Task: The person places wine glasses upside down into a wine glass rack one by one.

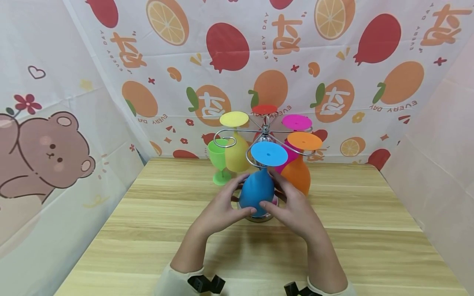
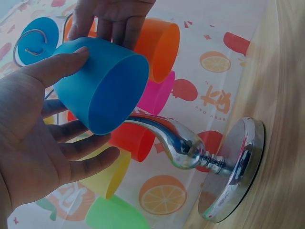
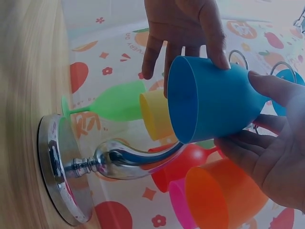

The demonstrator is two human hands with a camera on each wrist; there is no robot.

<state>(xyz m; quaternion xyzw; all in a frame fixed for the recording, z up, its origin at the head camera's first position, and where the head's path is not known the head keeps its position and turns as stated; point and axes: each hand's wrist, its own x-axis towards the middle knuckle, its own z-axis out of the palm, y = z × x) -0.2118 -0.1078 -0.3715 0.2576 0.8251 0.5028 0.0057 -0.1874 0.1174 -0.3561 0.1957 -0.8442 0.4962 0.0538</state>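
A blue plastic goblet (image 1: 256, 191) hangs upside down at the front of a chrome rack (image 1: 266, 130), its round foot uppermost and its bowl opening downward. My left hand (image 1: 221, 209) holds the bowl from the left; in the left wrist view its thumb lies on the blue wall while the other fingers spread behind and below. On the opposite side my right hand (image 1: 296, 207) holds the same bowl, and the right wrist view shows thumb and fingers around it. The rack's curled wire sits by the goblet's stem, under the foot.
Upside down on the rack hang an orange goblet (image 1: 298, 174), a yellow goblet (image 1: 237, 154), a magenta goblet and a red goblet (image 3: 178, 167). A green goblet (image 1: 218, 158) stands upright on the wooden table (image 1: 166, 218) at left. The rack's round base (image 2: 236, 176) rests below the bowls.
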